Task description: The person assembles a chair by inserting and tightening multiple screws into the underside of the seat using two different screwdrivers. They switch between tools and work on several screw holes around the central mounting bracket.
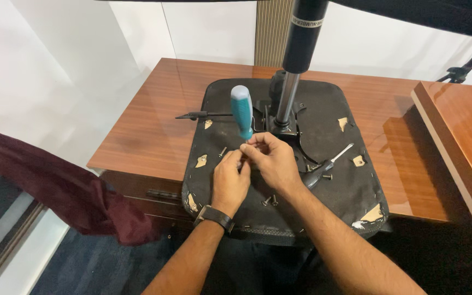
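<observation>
the right hand (271, 158) has its fingertips pinched closed around the thin metal shaft of a screwdriver with a teal and pale grey plastic handle (241, 112), which stands upright with the handle on top. the left hand (229, 177), a dark watch at its wrist, curls its fingers shut at the foot of the same shaft, touching the right fingertips; what sits under the tip is hidden. both hands rest over the upturned black fabric-covered chair seat base (334, 191) lying on a glossy reddish-brown wooden desk (148, 125). loose dark screws (270, 200) lie just beside the right wrist, and a second black-handled screwdriver (323, 166) lies near the chrome and black gas-lift column (290, 82).
</observation>
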